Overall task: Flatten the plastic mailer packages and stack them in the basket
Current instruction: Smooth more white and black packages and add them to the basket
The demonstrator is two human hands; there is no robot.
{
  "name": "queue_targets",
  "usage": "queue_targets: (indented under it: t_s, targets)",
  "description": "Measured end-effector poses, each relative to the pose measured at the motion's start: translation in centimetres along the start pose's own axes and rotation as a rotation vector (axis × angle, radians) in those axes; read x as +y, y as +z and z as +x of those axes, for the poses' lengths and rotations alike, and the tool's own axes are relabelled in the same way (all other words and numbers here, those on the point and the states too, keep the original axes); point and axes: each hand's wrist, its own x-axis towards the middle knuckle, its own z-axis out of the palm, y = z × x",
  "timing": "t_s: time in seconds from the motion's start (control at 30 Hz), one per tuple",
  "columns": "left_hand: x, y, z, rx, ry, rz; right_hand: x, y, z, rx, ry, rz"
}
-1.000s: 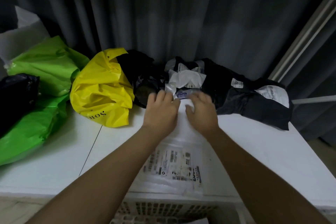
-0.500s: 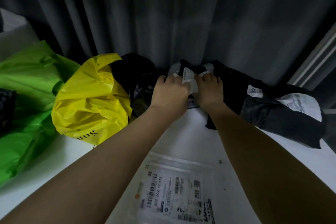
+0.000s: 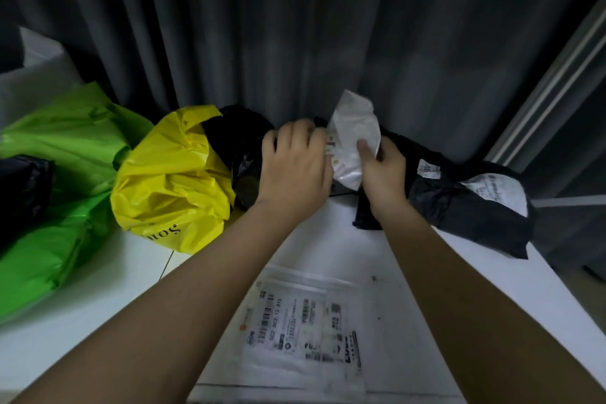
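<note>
A small crumpled white plastic mailer (image 3: 354, 138) is lifted at 12 o'clock on the white table (image 3: 98, 298), pinched between both hands. The right hand (image 3: 382, 170) clamps thumb and fingers on its right edge; the left hand (image 3: 295, 167) curls fingers on its left edge. A flat white labelled mailer (image 3: 305, 328) lies at 6 o'clock. A yellow plastic bag (image 3: 170, 180) sits at 9 o'clock, a black mailer (image 3: 459, 203) at 3 o'clock.

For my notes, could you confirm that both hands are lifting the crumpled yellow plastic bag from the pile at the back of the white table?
Not quite: the head view shows both hands, left hand and right hand, lifting a small crumpled white plastic mailer. The crumpled yellow plastic bag lies untouched.
</note>
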Motion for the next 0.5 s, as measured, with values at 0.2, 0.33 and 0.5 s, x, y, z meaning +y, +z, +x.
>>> queue_targets:
  t_s: [0.2, 0.33, 0.5]
  targets:
    - [2.0, -5.1, -3.1, -0.281, -0.337, -0.588, -2.7, -2.9, -7.8, -0.057, 0.179, 0.291]
    - [2.8, -8.0, -6.1, -0.617, -0.66, -1.013, -3.5, -4.2, -12.7, -0.101, 0.225, 0.269]
    - [3.1, -10.6, -10.8, -0.774, -0.842, -1.272, -3.4, -5.1, -17.7, -0.155, 0.291, 0.176]
